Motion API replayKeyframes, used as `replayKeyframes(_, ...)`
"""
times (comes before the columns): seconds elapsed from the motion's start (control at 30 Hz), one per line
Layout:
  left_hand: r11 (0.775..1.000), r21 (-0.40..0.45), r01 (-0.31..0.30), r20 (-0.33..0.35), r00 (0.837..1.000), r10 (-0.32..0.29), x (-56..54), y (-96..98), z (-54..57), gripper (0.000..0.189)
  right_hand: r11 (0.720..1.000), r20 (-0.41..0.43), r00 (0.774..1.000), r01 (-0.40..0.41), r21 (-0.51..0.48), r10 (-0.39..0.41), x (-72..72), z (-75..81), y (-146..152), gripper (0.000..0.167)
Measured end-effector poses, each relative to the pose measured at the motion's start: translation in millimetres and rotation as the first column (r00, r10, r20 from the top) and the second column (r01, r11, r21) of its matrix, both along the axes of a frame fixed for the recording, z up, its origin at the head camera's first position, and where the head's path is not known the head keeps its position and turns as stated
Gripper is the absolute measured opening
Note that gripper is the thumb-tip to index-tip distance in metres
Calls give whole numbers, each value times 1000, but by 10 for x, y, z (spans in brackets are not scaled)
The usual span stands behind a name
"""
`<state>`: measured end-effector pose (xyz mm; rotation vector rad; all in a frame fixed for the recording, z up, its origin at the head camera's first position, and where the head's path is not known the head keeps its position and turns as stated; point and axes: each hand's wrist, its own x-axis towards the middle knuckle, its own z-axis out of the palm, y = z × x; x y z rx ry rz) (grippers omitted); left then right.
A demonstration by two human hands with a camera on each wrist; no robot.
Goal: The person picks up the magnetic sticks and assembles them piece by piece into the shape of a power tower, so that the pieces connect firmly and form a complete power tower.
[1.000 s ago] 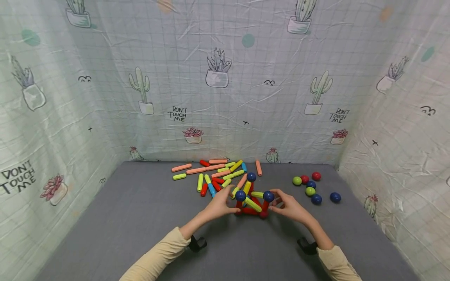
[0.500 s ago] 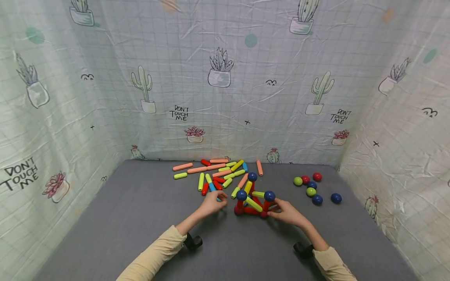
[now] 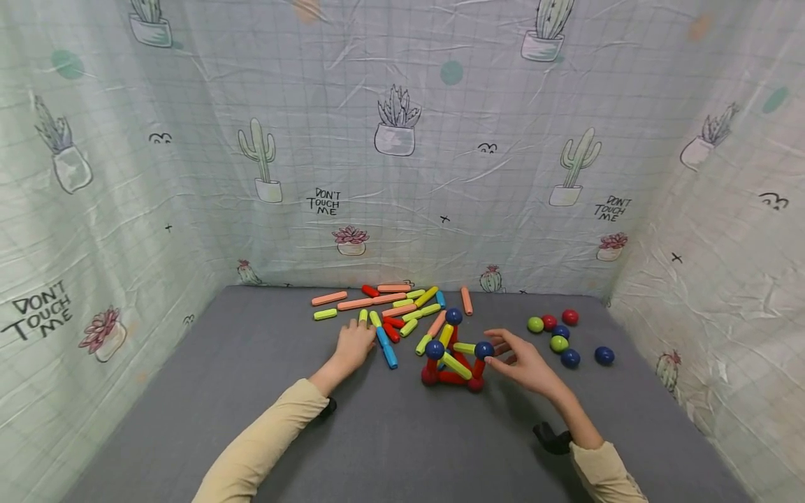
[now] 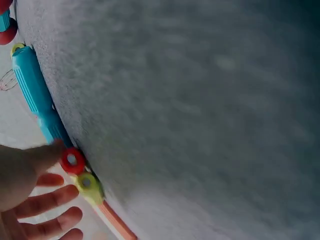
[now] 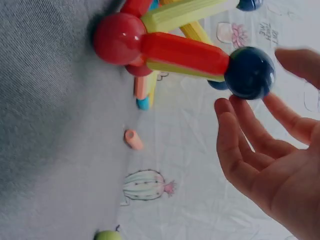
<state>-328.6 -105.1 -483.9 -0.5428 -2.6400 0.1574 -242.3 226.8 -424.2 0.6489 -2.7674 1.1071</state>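
Observation:
A triangular frame of magnetic rods and balls stands on the grey table, with red balls point(image 3: 430, 376) at its base, upright red rods point(image 5: 185, 54) and blue balls point(image 3: 453, 317) on top. Yellow-green and yellow rods join the top balls. My right hand point(image 3: 527, 363) is beside the frame's right blue ball point(image 5: 250, 73), fingertips right at its underside and thumb apart from it. Farther left, my left hand point(image 3: 354, 345) reaches over loose rods. Its thumb is at the end of a red rod point(image 4: 73, 160), and its fingers extend beside a yellow-green rod point(image 4: 89, 187).
Several loose salmon rods point(image 3: 329, 298), with yellow-green, red and blue ones, are scattered behind the frame. A blue rod point(image 3: 389, 354) lies right of my left hand. Several loose balls point(image 3: 570, 358) lie at the right. A patterned cloth point(image 3: 302, 154) encloses the table's back and sides.
My left hand has left the frame's left side and moved left to the loose rods. The blue rod there now lies nearer the front. My right hand stays by the frame, its fingers slightly raised.

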Motion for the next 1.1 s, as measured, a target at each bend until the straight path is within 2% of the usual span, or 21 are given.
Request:
replayKeyframes(0.1, 1000, -24, -17, 25, 1000, 18, -15, 57, 8, 13, 1000, -22, 1000, 16, 1, -16, 5, 0, -24, 33)
replayKeyframes(0.17, 999, -14, -35, 74, 997, 36, -19, 84, 19, 10, 1000, -39, 999, 22, -7, -22, 2, -9, -31, 30)
replayKeyframes(0.3, 994, 8, -107, 205, 973, 103, -8, 73, 41, 8, 1000, -53, 999, 15, -16, -15, -8, -20, -35, 30)
replayKeyframes(0.37, 990, 4, -141, 236, 962, 136, 5, 46, 62, 10, 1000, -50, 999, 7, -17, -8, -12, -24, -33, 30)
replayKeyframes(0.43, 988, 13, -155, 219, 964, 149, 26, 25, 105, 14, 1000, -43, 999, 2, -16, -3, -12, -26, -32, 30)
replayKeyframes(0.5, 989, 54, -140, 165, 978, 130, 59, 37, 181, 16, 1000, -38, 999, 1, -13, -1, -11, -30, -29, 30)
replayKeyframes(0.57, 987, 138, -80, 104, 992, 66, 119, 96, 297, 20, 1000, -36, 999, 1, -12, -2, -9, -32, -26, 30)
replayKeyframes(0.6, 979, 202, -31, 83, 996, 14, 165, 144, 375, 22, 1000, -36, 999, 1, -13, -1, -8, -33, -24, 30)
replayKeyframes(0.63, 962, 270, 30, 65, 997, -49, 218, 205, 459, 25, 1000, -38, 999, 1, -13, -1, -7, -35, -22, 30)
replayKeyframes(0.67, 936, 335, 105, 37, 992, -124, 276, 275, 541, 27, 1000, -38, 999, 1, -12, -2, -5, -35, -20, 30)
replayKeyframes(0.7, 894, 403, 194, 10, 976, -216, 336, 354, 624, 28, 1000, -40, 999, 1, -12, -2, -4, -35, -18, 30)
replayKeyframes(0.73, 846, 455, 279, -12, 952, -307, 402, 435, 697, 29, 1000, -42, 999, 1, -13, -2, -4, -36, -16, 30)
replayKeyframes(0.8, 741, 533, 409, -29, 884, -467, 522, 600, 793, 27, 1000, -49, 999, 3, -13, -4, -4, -37, -16, 31)
replayKeyframes(0.83, 708, 537, 459, -38, 851, -523, 564, 679, 806, 27, 1000, -50, 999, 6, -12, -6, -5, -40, -15, 31)
replayKeyframes(0.87, 695, 526, 490, -34, 829, -559, 597, 748, 803, 26, 1000, -49, 999, 7, -14, -8, -4, -41, -16, 31)
replayKeyframes(0.9, 694, 515, 503, -13, 814, -580, 621, 809, 789, 25, 1000, -50, 999, 8, -17, -9, -5, -42, -18, 31)
replayKeyframes(0.93, 714, 491, 499, 11, 816, -578, 635, 859, 760, 26, 1000, -50, 999, 9, -18, -10, -4, -43, -18, 31)
replayKeyframes(0.97, 739, 467, 485, 37, 824, -565, 643, 899, 731, 26, 1000, -50, 999, 10, -23, -11, -3, -43, -19, 31)
replayKeyframes(1.03, 797, 398, 454, 62, 853, -518, 641, 957, 687, 25, 1000, -52, 999, 10, -27, -11, -4, -45, -19, 31)
replayKeyframes(1.1, 835, 357, 418, 89, 875, -476, 642, 993, 678, 25, 999, -63, 998, 7, -34, -9, -5, -47, -18, 30)
